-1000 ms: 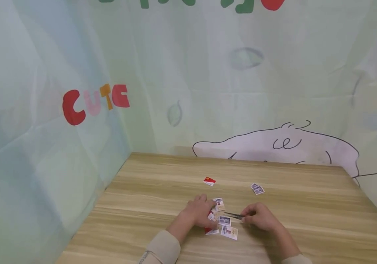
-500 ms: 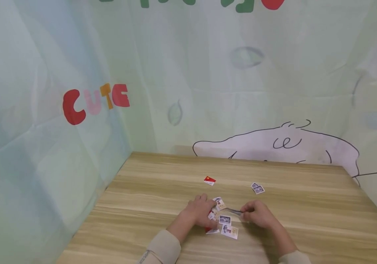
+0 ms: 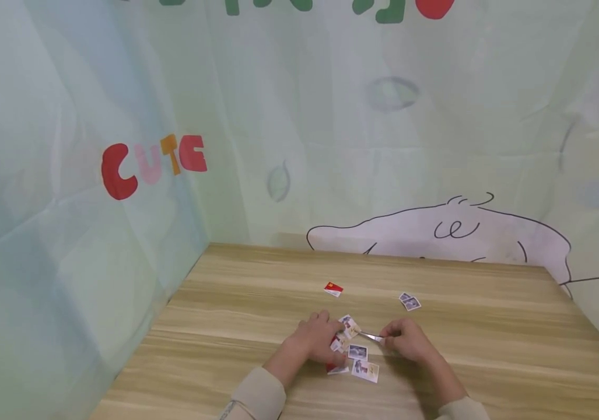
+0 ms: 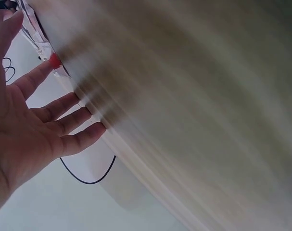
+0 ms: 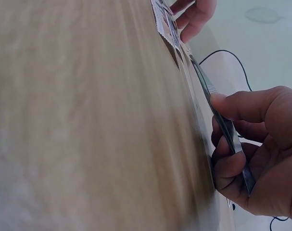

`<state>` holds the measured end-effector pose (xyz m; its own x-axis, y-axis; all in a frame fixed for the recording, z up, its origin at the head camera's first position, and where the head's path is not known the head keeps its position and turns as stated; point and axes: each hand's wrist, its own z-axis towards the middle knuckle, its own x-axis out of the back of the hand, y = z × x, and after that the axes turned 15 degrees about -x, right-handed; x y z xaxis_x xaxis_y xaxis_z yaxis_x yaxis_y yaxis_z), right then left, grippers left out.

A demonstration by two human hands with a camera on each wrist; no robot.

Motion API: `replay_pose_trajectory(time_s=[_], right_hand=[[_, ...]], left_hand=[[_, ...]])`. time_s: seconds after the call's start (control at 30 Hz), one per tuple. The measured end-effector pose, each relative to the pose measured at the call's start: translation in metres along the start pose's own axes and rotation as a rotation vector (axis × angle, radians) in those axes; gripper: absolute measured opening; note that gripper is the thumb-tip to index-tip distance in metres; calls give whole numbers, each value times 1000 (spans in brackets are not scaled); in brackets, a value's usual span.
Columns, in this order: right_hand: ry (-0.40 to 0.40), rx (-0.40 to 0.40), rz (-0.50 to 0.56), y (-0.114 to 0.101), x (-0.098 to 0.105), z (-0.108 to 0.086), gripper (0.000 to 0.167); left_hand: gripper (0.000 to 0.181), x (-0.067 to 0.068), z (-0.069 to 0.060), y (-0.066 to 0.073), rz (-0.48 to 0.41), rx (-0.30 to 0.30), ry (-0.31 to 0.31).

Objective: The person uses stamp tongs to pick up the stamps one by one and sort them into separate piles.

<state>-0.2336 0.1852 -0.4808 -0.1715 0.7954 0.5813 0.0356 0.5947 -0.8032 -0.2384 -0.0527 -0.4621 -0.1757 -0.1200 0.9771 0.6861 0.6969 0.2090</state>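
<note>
My right hand grips a pair of slim metal tweezers, seen close up in the right wrist view as dark tweezers under the thumb. Their tips meet the right corner of a pale, picture-printed stamp. My left hand rests on the stamps with fingers spread, partly covering several of them. In the left wrist view the left hand has its fingers extended, one fingertip on a red patch. Beside it lie a grey stamp, another pale stamp and a red-and-white stamp.
Farther back on the wooden table lies a red-and-white stamp. Overlapping grey stamps lie at the back right. A printed cloth backdrop rises behind the table and along its left side.
The tweezers' tips have moved up from beside the stamps to the pale stamp's corner. That stamp has turned slightly to the right. My left hand has stayed in place.
</note>
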Motion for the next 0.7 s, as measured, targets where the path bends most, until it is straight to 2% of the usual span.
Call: replay_pose_trajectory(time_s=[0.17, 0.33, 0.53, 0.7], right_hand=[[8, 11, 4, 0, -1, -3, 7], [-14, -36, 65, 3, -5, -11, 8], [3, -81, 122, 3, -7, -14, 10], [22, -99, 135, 1, -6, -16, 11]], left_hand=[[69, 2, -3, 1, -26, 2, 8], [71, 4, -11, 6, -107, 7, 28], [74, 9, -13, 10, -100, -29, 60], [72, 11, -14, 12, -109, -29, 82]])
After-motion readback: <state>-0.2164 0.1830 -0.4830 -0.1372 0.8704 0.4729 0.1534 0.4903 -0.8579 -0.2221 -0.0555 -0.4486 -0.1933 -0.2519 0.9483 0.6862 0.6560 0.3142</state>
